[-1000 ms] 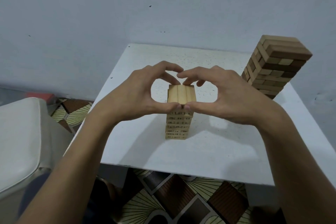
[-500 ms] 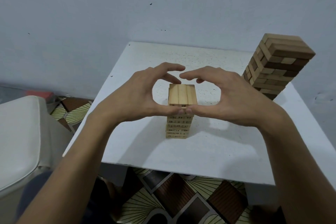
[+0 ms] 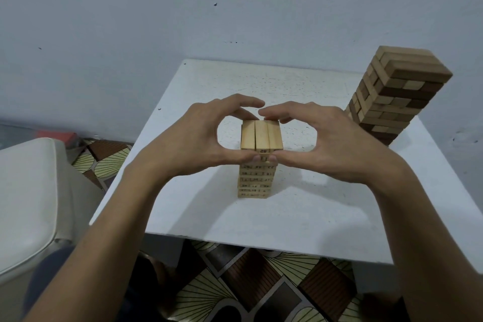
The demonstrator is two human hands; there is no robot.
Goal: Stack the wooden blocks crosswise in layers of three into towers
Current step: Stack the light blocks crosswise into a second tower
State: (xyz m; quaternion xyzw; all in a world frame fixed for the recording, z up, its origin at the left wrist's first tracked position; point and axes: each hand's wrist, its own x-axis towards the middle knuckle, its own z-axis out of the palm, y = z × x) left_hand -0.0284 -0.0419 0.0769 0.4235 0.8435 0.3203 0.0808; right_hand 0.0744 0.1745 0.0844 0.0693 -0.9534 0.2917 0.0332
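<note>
Light tower [image 3: 257,175] stood mid-table [image 3: 287,217], several crosswise layers high. Its top layer [image 3: 261,135] was three blocks running front to back. The left hand [image 3: 183,144] and right hand [image 3: 337,144] were both curled round the upper part: thumbs pressed on the near face just under the top layer, fingertips hooked over the far edge, so it was pinched front to back. It looked like a squaring-up squeeze. Main risk: uneven pressure between the hands could skew the top layers or shove one block out the far side. The stack was narrow for its height, so pressure that high up could tip it away from the person. Letting go unevenly, or a thumb dragging on release, could pull the near ends out of line. The dark tower [image 3: 392,102] stood at the right rear corner, well apart from the hands but close to the table's edge. It was taller, so a knock to the table or a wide right-arm move was the likely way to lose it. No box, tray or bin was visible. Every block I could see sat in one of the two towers.
</note>
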